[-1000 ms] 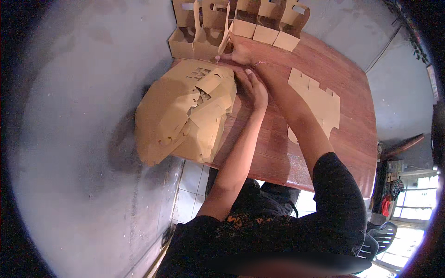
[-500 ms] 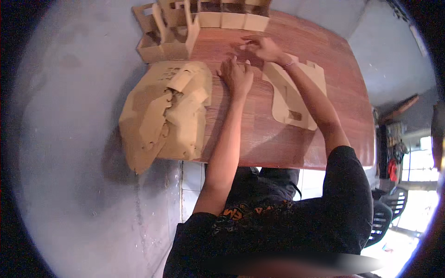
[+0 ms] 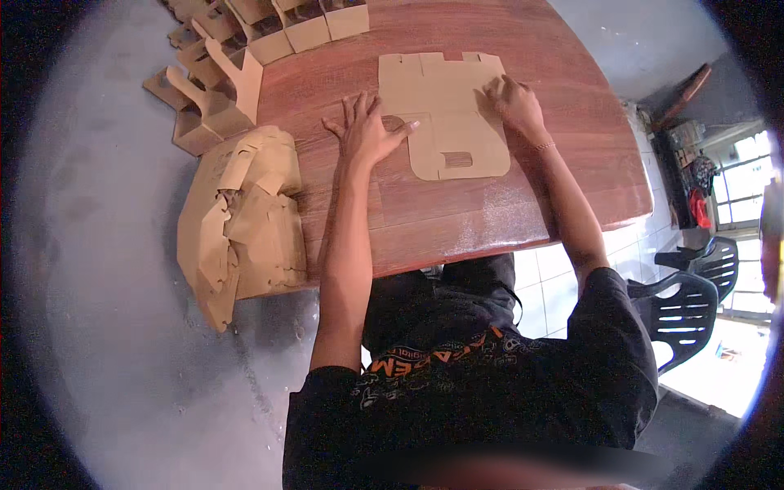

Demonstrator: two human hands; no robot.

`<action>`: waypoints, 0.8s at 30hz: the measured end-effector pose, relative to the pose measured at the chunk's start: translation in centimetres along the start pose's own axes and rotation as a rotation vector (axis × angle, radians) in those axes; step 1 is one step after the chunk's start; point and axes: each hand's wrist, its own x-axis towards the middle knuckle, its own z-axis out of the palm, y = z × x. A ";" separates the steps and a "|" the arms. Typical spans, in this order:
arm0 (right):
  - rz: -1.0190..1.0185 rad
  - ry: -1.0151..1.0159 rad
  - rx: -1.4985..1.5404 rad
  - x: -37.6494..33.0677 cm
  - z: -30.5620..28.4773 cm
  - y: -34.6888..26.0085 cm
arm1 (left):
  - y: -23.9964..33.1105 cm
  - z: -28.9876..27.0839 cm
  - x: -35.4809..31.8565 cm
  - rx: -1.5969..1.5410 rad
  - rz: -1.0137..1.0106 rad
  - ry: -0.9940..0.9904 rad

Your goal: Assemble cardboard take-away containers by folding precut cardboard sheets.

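A flat die-cut cardboard blank (image 3: 457,90) lies on the wooden table, its rounded end with a slotted handle hole toward me. My left hand (image 3: 369,135) rests at its left edge, fingers spread, the thumb reaching toward the cardboard. At the right edge of the blank, my right hand (image 3: 518,106) has curled fingers closed at the border. The palm side of that hand is hidden, so its exact hold shows only in part.
To the left on the table (image 3: 425,229) lies a pile of folded flat cardboard (image 3: 261,237) overhanging the front edge. Assembled cardboard carriers (image 3: 220,98) stand behind it in rows. A grey wall (image 3: 98,245) borders the left side; dark plastic chairs (image 3: 682,314) stand at right.
The view has swung to the right. My right hand has moved from the table beyond the blank to its right edge, and my left hand has come to its left edge with fingers spread.
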 end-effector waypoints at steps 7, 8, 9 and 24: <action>0.049 0.031 0.603 2.0 2.0 2.0 | -1.7 1.5 1.5 -0.149 0.106 0.049; 0.124 0.016 0.973 1.9 2.2 2.3 | -1.3 1.5 1.3 -0.211 0.065 0.056; 0.126 0.016 0.973 1.3 1.2 1.9 | -0.7 1.4 1.2 -0.275 0.023 0.062; 0.112 -0.080 1.526 -1.9 -1.7 -2.7 | 0.4 -1.1 0.8 -0.832 0.029 0.053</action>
